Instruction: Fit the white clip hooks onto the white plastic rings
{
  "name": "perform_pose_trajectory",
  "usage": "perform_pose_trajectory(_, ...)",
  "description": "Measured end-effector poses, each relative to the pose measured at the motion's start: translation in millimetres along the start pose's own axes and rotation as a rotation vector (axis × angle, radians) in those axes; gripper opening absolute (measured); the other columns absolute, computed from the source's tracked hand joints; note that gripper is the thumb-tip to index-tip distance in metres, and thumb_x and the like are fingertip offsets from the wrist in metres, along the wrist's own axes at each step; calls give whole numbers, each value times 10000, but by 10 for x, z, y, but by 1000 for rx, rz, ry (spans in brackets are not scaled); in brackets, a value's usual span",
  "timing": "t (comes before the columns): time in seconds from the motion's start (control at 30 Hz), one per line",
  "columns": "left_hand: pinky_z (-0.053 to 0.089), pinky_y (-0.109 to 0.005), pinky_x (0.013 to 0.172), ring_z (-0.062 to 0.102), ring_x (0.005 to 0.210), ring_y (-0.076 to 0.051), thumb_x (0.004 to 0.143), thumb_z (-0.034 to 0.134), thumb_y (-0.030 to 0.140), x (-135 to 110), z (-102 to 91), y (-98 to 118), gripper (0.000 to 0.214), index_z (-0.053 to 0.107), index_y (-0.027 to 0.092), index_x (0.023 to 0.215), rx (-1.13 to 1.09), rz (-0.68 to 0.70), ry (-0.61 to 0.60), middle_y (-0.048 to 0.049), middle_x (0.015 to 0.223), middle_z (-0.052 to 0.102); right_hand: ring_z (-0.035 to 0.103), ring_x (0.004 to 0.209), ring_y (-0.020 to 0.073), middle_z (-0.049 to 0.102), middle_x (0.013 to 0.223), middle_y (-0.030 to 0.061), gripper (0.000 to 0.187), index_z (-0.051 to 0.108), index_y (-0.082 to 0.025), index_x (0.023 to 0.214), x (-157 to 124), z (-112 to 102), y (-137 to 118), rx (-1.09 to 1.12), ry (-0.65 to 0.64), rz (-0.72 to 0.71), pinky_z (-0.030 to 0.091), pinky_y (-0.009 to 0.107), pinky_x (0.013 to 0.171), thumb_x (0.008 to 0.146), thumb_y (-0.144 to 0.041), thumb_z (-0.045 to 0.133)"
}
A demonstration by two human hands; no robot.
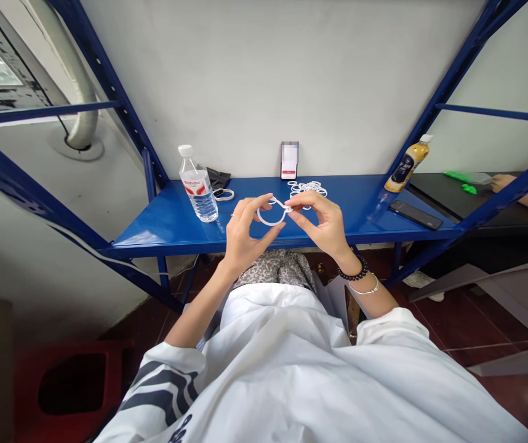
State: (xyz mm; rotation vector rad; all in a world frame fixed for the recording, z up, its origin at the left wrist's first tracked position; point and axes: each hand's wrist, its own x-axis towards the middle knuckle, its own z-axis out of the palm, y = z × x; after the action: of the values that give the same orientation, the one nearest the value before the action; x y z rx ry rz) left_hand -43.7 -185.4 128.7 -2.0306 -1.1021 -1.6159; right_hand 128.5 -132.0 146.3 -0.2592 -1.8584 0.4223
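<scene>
Between my two hands is a white ring-shaped loop (271, 224), held above the front part of the blue table (176, 231). My left hand (245, 231) curves round its left side, thumb and fingers touching it. At the loop's right side, the thumb and fingers of my right hand (323, 224) pinch a small white knot or joint; its detail is too small to make out. Just behind my right hand lies a heap of white loops (314, 187), partly hidden by the fingers.
A water bottle (199, 192) stands left, near a black item (218, 178) and a pale band (225, 195). An upright phone (290, 161) leans on the wall. Rightward are a yellow drink bottle (407, 164), a dark phone (415, 215) and another person's hand (501, 183).
</scene>
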Motion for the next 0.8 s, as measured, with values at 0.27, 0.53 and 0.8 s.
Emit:
perform_pose_trajectory(0.27, 519, -253, 715, 654, 888, -153, 865, 686, 310, 0, -6, 25, 436, 501, 211, 1247, -33, 13, -42, -33, 951, 683, 669, 900, 177, 704, 916, 14, 44, 654, -258, 929, 0, 9, 22, -49, 34, -48, 563, 352, 804, 917, -252, 611)
perform_pose_trajectory(0.53, 543, -256, 686, 617, 992, -184, 841, 706, 283, 13, 1, 19, 335, 551, 200, 1126, -18, 66, 48, -83, 1072, 629, 663, 858, 168, 691, 886, 13, 40, 646, -241, 900, -3, 2, 26, -69, 51, -77, 547, 339, 797, 910, -216, 616)
perform_pose_trajectory(0.8, 565, -318, 795, 593, 1120, -220, 872, 662, 276, -1, 29, 33, 111, 610, 208, 941, 55, 83, -29, -104, 1226, 605, 674, 880, 186, 707, 907, 22, 35, 653, -242, 891, -35, 7, 10, -99, 75, -62, 560, 372, 808, 904, -247, 620)
